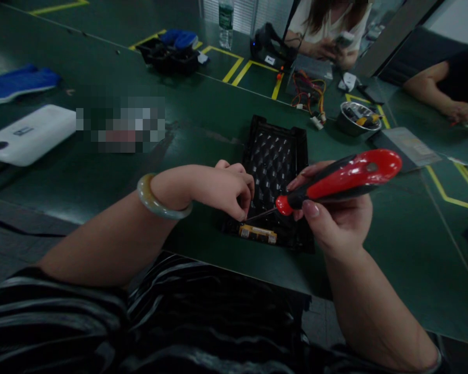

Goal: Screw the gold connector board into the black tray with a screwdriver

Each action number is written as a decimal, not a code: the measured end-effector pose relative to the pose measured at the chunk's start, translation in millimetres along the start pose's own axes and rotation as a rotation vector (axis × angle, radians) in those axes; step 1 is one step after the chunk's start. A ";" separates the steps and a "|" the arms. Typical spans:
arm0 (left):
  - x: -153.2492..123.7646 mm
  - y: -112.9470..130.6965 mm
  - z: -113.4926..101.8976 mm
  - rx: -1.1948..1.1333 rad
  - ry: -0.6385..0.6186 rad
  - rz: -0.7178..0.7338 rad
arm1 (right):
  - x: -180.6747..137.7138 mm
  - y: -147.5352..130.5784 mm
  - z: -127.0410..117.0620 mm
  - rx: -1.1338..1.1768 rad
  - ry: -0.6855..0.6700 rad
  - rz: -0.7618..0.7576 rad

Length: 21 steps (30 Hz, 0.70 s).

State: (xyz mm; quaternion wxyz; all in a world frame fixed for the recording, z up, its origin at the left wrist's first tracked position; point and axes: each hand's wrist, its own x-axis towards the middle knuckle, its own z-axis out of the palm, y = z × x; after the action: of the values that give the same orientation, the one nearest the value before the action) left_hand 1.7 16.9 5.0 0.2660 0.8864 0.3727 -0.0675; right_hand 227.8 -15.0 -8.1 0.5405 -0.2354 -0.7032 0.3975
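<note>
My right hand [345,223] is wrapped round the red and black handle of a screwdriver [335,182]. Its thin shaft slants down left to the near end of a black plastic panel [273,156], which has a raised diamond pattern and lies on the table. A small yellow-orange circuit board [258,234] with metal connectors sits in that near end. By the screwdriver's tip, the thumb and fingers of my left hand [228,189] are pinched together close to the board. Whatever they hold, if anything, is too small to make out.
A steel bowl [359,118] with small parts, a metal box with coloured cables [310,91] and a grey flat plate [407,148] lie to the right. White device [31,135] at left; black tray [167,54] behind. Two people sit across the green table [203,119].
</note>
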 end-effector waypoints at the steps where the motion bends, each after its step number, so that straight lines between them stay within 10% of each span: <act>1: -0.2 -0.1 -0.2 0.001 -0.002 0.001 | 0.6 0.6 -0.7 -0.006 -0.003 -0.016; 21: 1.2 -6.0 3.8 0.018 0.030 0.045 | 6.6 7.4 -4.8 -0.175 0.087 -0.137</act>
State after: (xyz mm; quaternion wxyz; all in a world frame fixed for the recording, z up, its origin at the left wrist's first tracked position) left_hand -1.3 19.2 -1.1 0.2540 0.8978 0.3560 -0.0517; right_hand 229.6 -4.3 -9.8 0.5736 -0.2501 -0.7256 0.2861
